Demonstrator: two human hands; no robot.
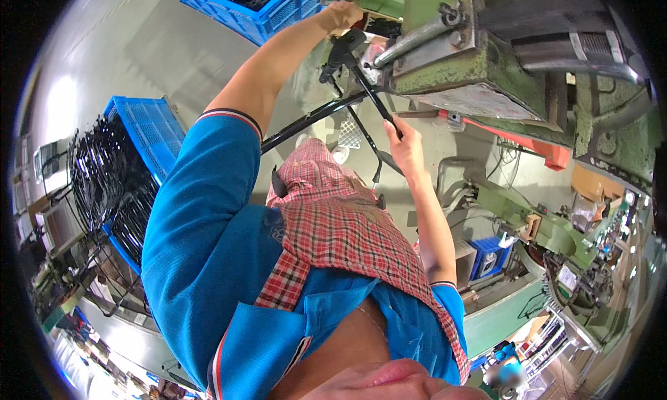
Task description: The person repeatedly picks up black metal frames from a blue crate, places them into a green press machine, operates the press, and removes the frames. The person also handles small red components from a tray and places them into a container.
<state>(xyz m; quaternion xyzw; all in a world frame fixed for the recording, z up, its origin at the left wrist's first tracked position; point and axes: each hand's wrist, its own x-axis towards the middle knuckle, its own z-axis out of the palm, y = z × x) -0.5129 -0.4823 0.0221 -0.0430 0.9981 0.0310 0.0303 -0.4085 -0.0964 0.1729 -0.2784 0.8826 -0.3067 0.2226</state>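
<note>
My right hand (406,148) is closed around a black tube of a jointed tubular frame (314,117), just in front of the green machine (458,73). A bulky black joint (344,47) tops this frame, and thinner legs run down toward my feet. My left arm stretches far forward. The left hand (342,15) has its fingers curled beside a small open box of dark parts (383,27) at the machine; whatever those fingers hold is hidden. Close to the right hand, a flat metal bar (420,113) sticks out from a red lever (511,137).
A blue crate (257,14) with black parts stands at the far left. Nearer on the left, another blue crate (147,132) overflows with black curved pieces (114,184). More green machinery (535,223) and a small blue bin (490,256) are on the right.
</note>
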